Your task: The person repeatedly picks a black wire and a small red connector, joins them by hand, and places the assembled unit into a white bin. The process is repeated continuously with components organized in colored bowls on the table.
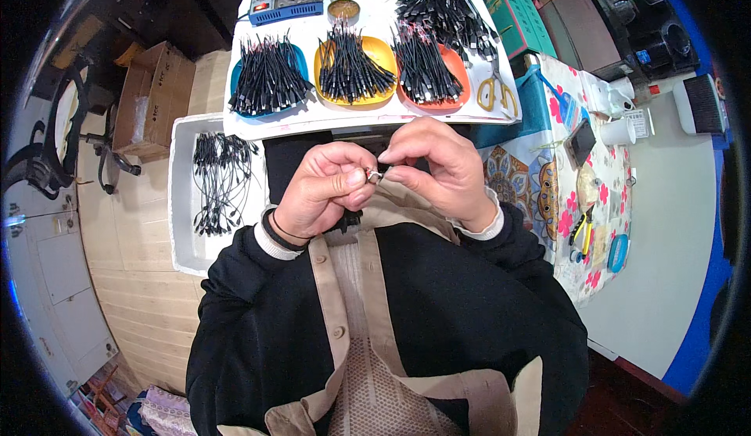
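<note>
In front of my chest, my left hand (332,188) is closed, thumb and fingers pinching a small silver-and-black cable connector (375,176). My right hand (440,172) meets it from the other side, with thumb and forefinger pressed together at the connector's black end. The fingers cover most of this piece. Something black (350,219) shows below my left hand, too hidden to name. Beyond the hands, bundles of short black cables lie in a blue tray (304,62), a yellow tray (319,59) and an orange tray (465,73) along the white table's near edge.
A soldering-type blue device (286,12) and a small round tin (343,11) stand behind the trays. Gold-handled scissors (497,96) lie right of them, near a loose cable pile (446,10). A white bin (181,201) with cables sits left; a flowered side table (598,272) stands right.
</note>
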Available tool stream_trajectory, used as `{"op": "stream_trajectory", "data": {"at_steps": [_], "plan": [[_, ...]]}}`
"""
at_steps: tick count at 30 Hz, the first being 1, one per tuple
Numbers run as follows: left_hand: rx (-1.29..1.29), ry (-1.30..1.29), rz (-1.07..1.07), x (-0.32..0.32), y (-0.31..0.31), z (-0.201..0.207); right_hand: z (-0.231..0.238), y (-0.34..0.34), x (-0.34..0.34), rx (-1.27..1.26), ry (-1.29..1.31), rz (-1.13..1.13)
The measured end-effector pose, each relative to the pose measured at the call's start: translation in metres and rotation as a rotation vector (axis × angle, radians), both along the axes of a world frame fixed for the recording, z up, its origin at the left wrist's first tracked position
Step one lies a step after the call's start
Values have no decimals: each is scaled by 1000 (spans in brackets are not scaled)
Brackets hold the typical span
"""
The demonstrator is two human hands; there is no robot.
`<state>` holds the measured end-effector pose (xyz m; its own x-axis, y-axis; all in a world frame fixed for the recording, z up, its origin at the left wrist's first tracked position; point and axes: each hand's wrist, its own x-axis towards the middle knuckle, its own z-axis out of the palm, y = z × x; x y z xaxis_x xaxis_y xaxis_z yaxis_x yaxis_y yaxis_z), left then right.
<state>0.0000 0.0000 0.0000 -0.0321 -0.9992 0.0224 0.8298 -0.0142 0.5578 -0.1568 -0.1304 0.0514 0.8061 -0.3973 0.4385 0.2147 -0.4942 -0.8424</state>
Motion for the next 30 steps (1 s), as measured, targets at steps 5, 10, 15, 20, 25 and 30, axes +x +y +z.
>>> {"op": "stream_trajectory", "data": {"at_steps": [5, 10, 15, 20, 25, 30], "plan": [[6, 146, -153, -1, -1, 10, 3, 3, 8, -223, -203, -5], [10, 173, -128, -6, -5, 15, 0, 2, 11, -273, -267, 2], [-58, -443, 183, 5, -1, 20, -13, 9, 13, 220, -171, 53], [2, -531, 204, 13, -4, 22, -17, -7, 16, 289, -83, 97], [85, -543, 151, 19, -20, 32, -26, -19, 20, 268, -100, 63], [49, -907, 307, 45, -43, 84, -40, -36, 23, 745, -119, 177]]}}
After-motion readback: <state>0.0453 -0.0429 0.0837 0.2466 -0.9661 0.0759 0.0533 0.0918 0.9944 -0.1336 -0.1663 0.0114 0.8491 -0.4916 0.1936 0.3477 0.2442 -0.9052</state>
